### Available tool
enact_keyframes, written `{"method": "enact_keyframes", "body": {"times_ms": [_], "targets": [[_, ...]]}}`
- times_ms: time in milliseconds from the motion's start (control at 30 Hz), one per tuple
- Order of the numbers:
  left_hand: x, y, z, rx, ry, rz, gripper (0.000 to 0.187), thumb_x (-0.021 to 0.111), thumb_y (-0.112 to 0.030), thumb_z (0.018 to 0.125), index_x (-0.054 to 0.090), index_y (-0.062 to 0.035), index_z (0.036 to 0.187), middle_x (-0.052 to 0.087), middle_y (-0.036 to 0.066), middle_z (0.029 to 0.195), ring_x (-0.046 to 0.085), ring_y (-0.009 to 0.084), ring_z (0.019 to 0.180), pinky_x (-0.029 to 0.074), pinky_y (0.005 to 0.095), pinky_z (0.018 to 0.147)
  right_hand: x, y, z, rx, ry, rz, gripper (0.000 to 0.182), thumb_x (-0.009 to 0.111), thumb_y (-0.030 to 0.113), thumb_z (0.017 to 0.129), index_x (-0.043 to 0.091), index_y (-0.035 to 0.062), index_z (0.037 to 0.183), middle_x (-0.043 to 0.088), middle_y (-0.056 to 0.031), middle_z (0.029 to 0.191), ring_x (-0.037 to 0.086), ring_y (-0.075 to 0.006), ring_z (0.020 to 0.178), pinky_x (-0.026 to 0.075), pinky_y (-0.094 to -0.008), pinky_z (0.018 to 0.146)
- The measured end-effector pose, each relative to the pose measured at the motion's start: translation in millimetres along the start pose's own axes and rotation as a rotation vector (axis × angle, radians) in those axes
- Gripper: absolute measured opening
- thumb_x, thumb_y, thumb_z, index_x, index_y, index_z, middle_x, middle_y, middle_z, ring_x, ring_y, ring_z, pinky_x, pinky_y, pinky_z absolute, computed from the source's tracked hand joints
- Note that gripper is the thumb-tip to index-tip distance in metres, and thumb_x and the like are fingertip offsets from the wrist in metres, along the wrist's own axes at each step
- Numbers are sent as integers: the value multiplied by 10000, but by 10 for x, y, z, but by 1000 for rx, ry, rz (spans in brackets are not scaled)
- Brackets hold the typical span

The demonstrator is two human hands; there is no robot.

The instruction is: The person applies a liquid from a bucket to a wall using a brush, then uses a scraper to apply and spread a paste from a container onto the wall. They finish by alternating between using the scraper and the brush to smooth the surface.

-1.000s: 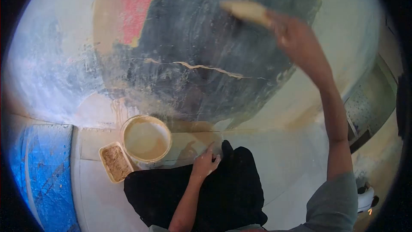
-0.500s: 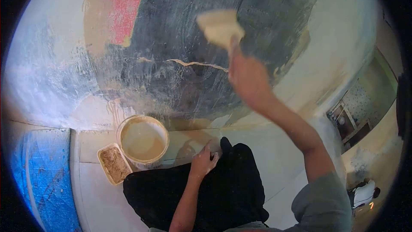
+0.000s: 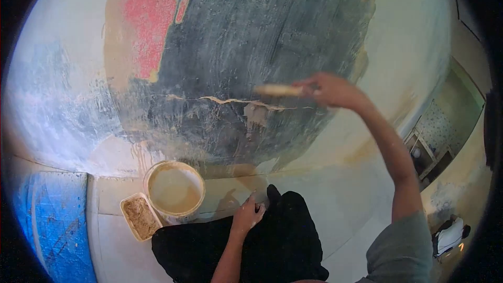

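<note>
My right hand (image 3: 332, 90) is closed around the handle of a wide, flat, cream-coloured brush (image 3: 280, 90). The brush is blurred and seen nearly edge-on, close to the wall. Behind it is a large dark grey patch (image 3: 230, 47), crossed by a thin, pale, jagged crack (image 3: 222, 100). Just below the crack sits a small lighter wet-looking spot (image 3: 255, 114). My left hand (image 3: 248, 214) rests on my black-clad leg (image 3: 283, 236), loosely curled with a gap between thumb and fingers. Whitish smears mark its fingers, and I see nothing held in it.
A round bucket (image 3: 201, 178) of cloudy, beige liquid stands by the wall's foot. Beside it is a small rectangular tub (image 3: 127, 220) with brown paste. Blue sheeting (image 3: 57, 220) covers something at left. A person (image 3: 449, 236) is far off at lower right, near a wall opening (image 3: 445, 126).
My right hand has moved down and right in view, turning the brush from broad side to nearly edge-on. The view has tilted up slightly. My left hand stays on my leg.
</note>
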State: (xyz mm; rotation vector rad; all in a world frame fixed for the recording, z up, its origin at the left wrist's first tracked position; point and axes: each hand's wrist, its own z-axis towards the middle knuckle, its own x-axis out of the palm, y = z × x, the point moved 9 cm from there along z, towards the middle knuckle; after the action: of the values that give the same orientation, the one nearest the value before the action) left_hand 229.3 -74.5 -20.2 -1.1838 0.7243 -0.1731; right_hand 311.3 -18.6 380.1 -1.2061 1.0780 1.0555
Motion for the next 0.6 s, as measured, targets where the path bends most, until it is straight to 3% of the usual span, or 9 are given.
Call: {"method": "enact_keyframes", "body": {"times_ms": [67, 133, 200, 233, 300, 333, 400, 500, 600], "targets": [[58, 41, 10, -27, 33, 17, 584, 582, -304, 840, 394, -37, 1324, 633, 187, 902, 609, 380, 859, 485, 455, 772, -544, 78, -96, 18, -183, -14, 342, 506, 342, 908, 636, 154, 1162, 650, -183, 981, 623, -333, 935, 478, -402, 829], [101, 64, 16, -55, 67, 35, 588, 580, -305, 840, 390, -43, 1331, 635, 186, 904, 610, 380, 866, 483, 458, 783, -1083, 202, -131, -252, -474, -33, 340, 505, 348, 915, 647, 136, 1140, 654, -182, 962, 619, -365, 931, 474, -421, 840], [111, 81, 1, -89, 83, 77, 610, 584, -312, 835, 375, -56, 1347, 634, 184, 909, 610, 384, 880, 479, 470, 794, -1598, 322, -258, -288, -811, -324, 379, 517, 261, 908, 568, 78, 1236, 662, -192, 905, 626, -213, 837, 505, -375, 651], [116, 92, 1, -90, 87, 76, 610, 584, -312, 835, 375, -56, 1347, 634, 184, 909, 610, 384, 880, 479, 470, 794, -1760, 309, -182, -286, -807, -324, 379, 517, 261, 908, 568, 78, 1236, 662, -192, 905, 626, -213, 837, 505, -375, 651], [154, 100, -11, -83, 124, -39, 623, 583, -317, 834, 363, -61, 1358, 636, 176, 922, 613, 385, 884, 476, 478, 803, -1817, 698, -337, -507, -1175, -1153, 382, 491, 238, 916, 530, 63, 1252, 652, -212, 843, 642, -296, 805, 516, -415, 619], [133, 77, -12, -86, 126, -37, 623, 583, -317, 834, 363, -61, 1358, 636, 176, 922, 613, 385, 884, 476, 478, 803, -1771, 870, -339, -505, -1174, -1151, 382, 491, 238, 916, 530, 63, 1252, 652, -212, 843, 642, -296, 805, 516, -415, 619], [61, 18, -18, -104, 125, 18, 612, 587, -312, 833, 374, -61, 1349, 638, 170, 910, 622, 369, 868, 479, 480, 788, -1910, 817, -146, -35, -1046, -243, 327, 470, 186, 925, 577, -50, 1126, 633, -229, 876, 607, -376, 837, 461, -434, 760], [3, 4, -32, -41, 41, 5, 596, 590, -311, 830, 392, -57, 1331, 638, 172, 895, 624, 370, 846, 483, 478, 772, -1364, 864, 192, 4, -1087, -512, 376, 465, 177, 905, 497, 60, 1261, 640, -197, 740, 628, -375, 705, 514, -465, 609], [75, 108, -3, -47, 69, 87, 578, 587, -309, 829, 405, -54, 1315, 633, 192, 915, 618, 384, 845, 486, 471, 762, -775, 906, 63, 36, -975, -354, 472, 487, 141, 868, 420, 94, 1332, 623, -195, 652, 625, -381, 598, 510, -481, 559]]}}
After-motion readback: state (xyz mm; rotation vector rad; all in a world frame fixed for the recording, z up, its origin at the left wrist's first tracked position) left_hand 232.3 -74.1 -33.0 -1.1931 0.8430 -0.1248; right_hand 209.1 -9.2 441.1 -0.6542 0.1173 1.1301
